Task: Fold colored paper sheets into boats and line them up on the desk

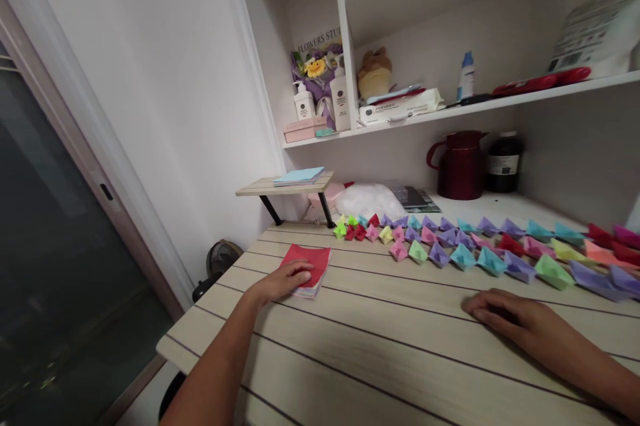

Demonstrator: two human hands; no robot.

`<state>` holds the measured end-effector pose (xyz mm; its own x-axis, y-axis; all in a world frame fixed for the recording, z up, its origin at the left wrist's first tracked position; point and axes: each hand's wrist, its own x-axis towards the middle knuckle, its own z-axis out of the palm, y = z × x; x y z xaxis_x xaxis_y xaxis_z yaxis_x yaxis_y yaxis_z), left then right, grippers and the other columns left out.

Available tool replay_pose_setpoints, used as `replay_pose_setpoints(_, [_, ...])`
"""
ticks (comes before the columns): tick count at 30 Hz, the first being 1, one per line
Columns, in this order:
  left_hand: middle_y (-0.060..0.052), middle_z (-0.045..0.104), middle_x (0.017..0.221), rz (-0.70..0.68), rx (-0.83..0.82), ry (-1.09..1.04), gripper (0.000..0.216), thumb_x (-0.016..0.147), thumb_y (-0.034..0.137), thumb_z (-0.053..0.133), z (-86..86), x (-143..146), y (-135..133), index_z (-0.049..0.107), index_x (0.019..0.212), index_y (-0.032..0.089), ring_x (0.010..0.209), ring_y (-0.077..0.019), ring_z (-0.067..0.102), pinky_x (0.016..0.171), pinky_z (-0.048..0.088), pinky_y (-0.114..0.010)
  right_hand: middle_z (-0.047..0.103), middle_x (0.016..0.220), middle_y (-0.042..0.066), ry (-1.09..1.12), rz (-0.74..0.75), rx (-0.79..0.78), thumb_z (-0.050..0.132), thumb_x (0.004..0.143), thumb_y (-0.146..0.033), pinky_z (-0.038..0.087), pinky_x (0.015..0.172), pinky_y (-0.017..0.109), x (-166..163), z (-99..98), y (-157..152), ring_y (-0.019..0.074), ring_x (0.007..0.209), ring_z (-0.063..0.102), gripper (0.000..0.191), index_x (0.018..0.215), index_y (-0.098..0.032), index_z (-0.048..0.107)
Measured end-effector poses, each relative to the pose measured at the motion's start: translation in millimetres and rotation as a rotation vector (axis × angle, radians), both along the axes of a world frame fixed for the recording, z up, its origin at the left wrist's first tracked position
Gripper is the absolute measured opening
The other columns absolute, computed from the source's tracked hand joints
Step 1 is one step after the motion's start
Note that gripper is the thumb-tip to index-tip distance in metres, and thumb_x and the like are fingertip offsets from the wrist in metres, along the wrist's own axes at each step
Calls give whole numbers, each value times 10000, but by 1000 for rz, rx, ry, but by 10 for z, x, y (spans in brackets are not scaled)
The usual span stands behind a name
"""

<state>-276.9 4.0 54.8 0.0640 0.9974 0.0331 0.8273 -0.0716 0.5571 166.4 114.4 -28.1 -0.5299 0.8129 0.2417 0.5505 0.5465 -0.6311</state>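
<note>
My left hand (289, 279) lies on a small stack of square paper (317, 258) with a red sheet on top. Its fingers reach across the sheet without gripping it. On the bare tabletop at the right rests my right hand (513, 316), loosely curled, with a gap showing between thumb and fingers and nothing visible in it. Beyond it, rows of folded paper boats (463, 257) in several colours run along the back of the table (380, 339).
A small raised stand (255, 187) at the back left carries light blue paper (300, 176). Behind the boats are a white plastic bag (371, 202), a dark red jug (460, 166) and a dark bottle (504, 165). A shelf (450, 108) above holds bottles and a plush toy.
</note>
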Motion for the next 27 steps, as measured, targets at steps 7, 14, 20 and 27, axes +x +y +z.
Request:
replay_pose_setpoints(7, [-38,394,1488,17,-71,-16,734,644,534,736,-60,-38,-29,534,1310,304,1373,-255,339,1137,251,-388,709,1083,74,-4,-25,-3,512,852,-505,464,930,354,15,-48,38,286,1029,638,293,903,-302,716])
replay_pose_setpoints(14, [-31,438,1460,21,-60,-52,608,752,521,640,-66,-17,-45,535,1307,296,1349,-232,382,1112,302,-359,717,1053,64,12,-43,7,541,834,-501,489,882,324,10,-30,24,272,998,652,271,881,-306,723])
replay_pose_setpoints(20, [-27,455,1449,46,-32,-52,510,810,498,568,-75,6,-49,573,1271,281,1339,-222,397,1097,324,-352,704,1087,50,-11,-34,-14,516,856,-497,465,915,326,12,-34,23,265,1033,633,271,911,-320,714])
replay_pose_setpoints(27, [-85,438,1457,130,59,9,525,754,411,622,-144,200,-81,599,1251,244,1343,-272,381,1122,248,-418,702,1086,50,-34,-14,-13,467,886,-493,454,917,301,14,-12,0,254,1039,628,313,929,-296,706])
